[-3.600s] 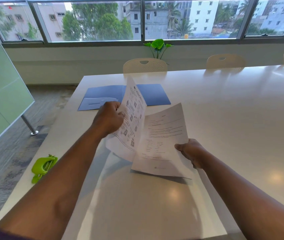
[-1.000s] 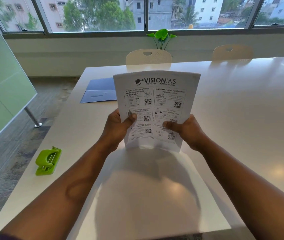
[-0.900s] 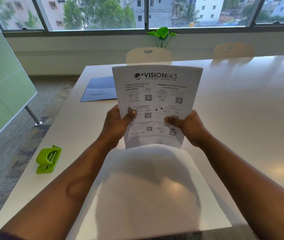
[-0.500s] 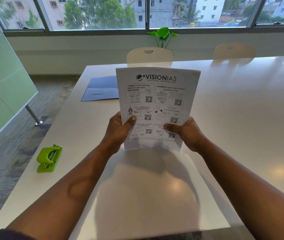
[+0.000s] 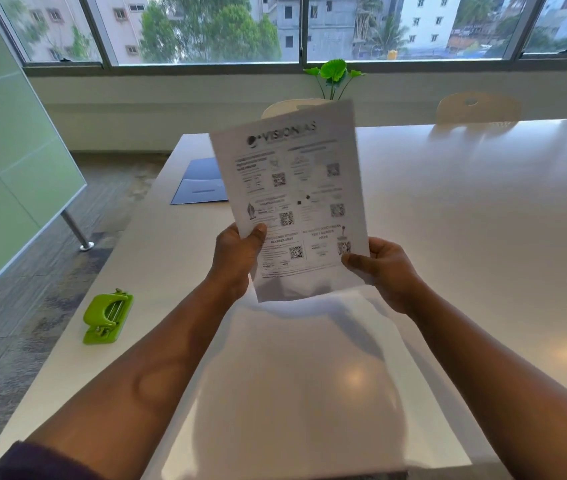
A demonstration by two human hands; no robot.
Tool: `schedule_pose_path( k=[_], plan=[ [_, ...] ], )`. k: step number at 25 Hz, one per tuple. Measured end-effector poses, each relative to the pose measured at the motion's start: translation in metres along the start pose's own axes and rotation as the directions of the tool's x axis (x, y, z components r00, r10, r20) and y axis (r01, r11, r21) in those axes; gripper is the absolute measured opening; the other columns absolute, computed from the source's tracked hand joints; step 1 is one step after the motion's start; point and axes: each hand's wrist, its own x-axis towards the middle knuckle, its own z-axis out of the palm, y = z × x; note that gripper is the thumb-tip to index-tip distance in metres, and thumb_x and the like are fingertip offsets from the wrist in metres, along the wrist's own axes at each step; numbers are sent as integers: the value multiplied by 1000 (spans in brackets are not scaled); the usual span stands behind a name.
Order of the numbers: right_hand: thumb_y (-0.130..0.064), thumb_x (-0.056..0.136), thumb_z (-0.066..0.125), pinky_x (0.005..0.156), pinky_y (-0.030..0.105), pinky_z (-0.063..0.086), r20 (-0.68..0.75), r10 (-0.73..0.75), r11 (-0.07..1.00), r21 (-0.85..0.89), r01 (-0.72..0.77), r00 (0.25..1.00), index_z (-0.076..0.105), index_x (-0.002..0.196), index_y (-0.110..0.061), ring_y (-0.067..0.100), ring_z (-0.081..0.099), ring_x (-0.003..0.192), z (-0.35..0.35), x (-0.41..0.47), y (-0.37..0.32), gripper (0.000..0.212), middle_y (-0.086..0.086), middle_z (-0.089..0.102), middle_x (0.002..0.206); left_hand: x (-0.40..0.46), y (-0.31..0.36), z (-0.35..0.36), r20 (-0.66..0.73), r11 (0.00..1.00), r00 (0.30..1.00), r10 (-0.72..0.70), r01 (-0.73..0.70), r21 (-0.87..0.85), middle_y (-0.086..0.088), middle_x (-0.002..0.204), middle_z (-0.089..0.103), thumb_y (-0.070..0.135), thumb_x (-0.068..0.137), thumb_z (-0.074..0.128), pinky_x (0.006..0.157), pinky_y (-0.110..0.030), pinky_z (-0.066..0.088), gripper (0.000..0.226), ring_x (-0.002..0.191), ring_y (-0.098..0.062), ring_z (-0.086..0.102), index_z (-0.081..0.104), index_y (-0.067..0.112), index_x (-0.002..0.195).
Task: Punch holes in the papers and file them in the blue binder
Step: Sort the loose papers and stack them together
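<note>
I hold a stack of printed papers [image 5: 295, 188] upright above the white table [image 5: 482, 220], its bottom edge just over the tabletop. My left hand [image 5: 237, 258] grips the lower left edge, thumb on the front. My right hand [image 5: 386, 268] pinches the lower right corner. The sheets lean to the left and look blurred. The open blue binder [image 5: 199, 188] lies flat on the far left of the table, partly hidden behind the papers. A green hole punch [image 5: 107, 317] sits near the table's left edge, left of my left forearm.
Cream chairs [image 5: 476, 107] stand at the table's far side, with a small green plant [image 5: 334, 74] by the window. A frosted green glass board [image 5: 8, 161] on a metal leg stands on the floor to the left.
The two separate sheets were brought together into one stack held upright. In the last half second the stack tilted to the left and my right hand shifted out to the lower right corner.
</note>
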Motion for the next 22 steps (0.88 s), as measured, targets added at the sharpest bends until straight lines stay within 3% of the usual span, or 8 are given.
schedule_pose_path(
  k=[4, 8, 11, 14, 18, 20, 22],
  plan=[
    [4, 90, 65, 70, 28, 52, -39, 136, 910, 399, -109, 990, 66, 105, -7, 19, 64, 74, 19, -7, 12, 18, 12, 75, 99, 5, -6, 6, -76, 944, 991, -111, 81, -321, -2, 106, 75, 5, 99, 61, 94, -46, 55, 19, 106, -26, 68, 68, 22, 105],
    [3, 95, 60, 94, 46, 56, -15, 98, 877, 473, -80, 995, 63, 122, -16, 26, 72, 106, 52, -8, 17, 33, 6, 74, 121, -3, -17, 24, 20, 895, 995, -98, 97, -436, -11, 124, 71, 6, 101, 57, 93, -53, 56, 28, 114, -31, 68, 63, 23, 122],
    [10, 96, 54, 93, 55, 57, -49, 31, 883, 470, -4, 998, 58, 130, -15, 30, 69, 116, 55, -4, 13, 43, 7, 71, 128, -6, -24, 21, 124, 860, 988, -91, 141, -490, -9, 128, 71, 6, 101, 55, 91, -55, 58, 35, 114, -30, 70, 58, 26, 130],
    [12, 94, 55, 96, 59, 54, -73, 19, 934, 357, 9, 997, 64, 121, -12, 38, 66, 118, 37, 3, 9, 37, 10, 74, 121, -6, -22, 13, 113, 870, 986, -124, 162, -466, -11, 128, 70, 1, 100, 56, 93, -53, 57, 35, 114, -31, 69, 61, 27, 123],
    [9, 93, 60, 101, 67, 45, -112, -8, 998, 60, 15, 994, 71, 104, -15, 46, 66, 112, 5, 11, -1, 28, 4, 78, 101, 10, -7, -17, -71, 859, 993, -95, 46, -510, -12, 117, 74, -8, 93, 63, 82, -44, 63, 33, 102, -28, 74, 63, 15, 118],
    [6, 91, 63, 90, 59, 54, -101, -36, 999, -15, 35, 994, 73, 98, -15, 39, 69, 99, -13, 13, -8, 24, 1, 79, 94, 17, 4, -36, -112, 908, 990, -87, 32, -417, -15, 108, 77, -2, 90, 70, 75, -40, 63, 23, 100, -33, 75, 63, 13, 106],
    [4, 90, 65, 65, 34, 53, -72, -78, 994, -83, 72, 994, 75, 93, -13, 27, 67, 77, -23, 12, -17, 20, 0, 78, 87, 21, 12, -48, -127, 980, 989, -73, 48, -192, -11, 103, 78, 6, 87, 77, 73, -38, 62, 24, 97, -33, 75, 60, 15, 101]
  ],
)
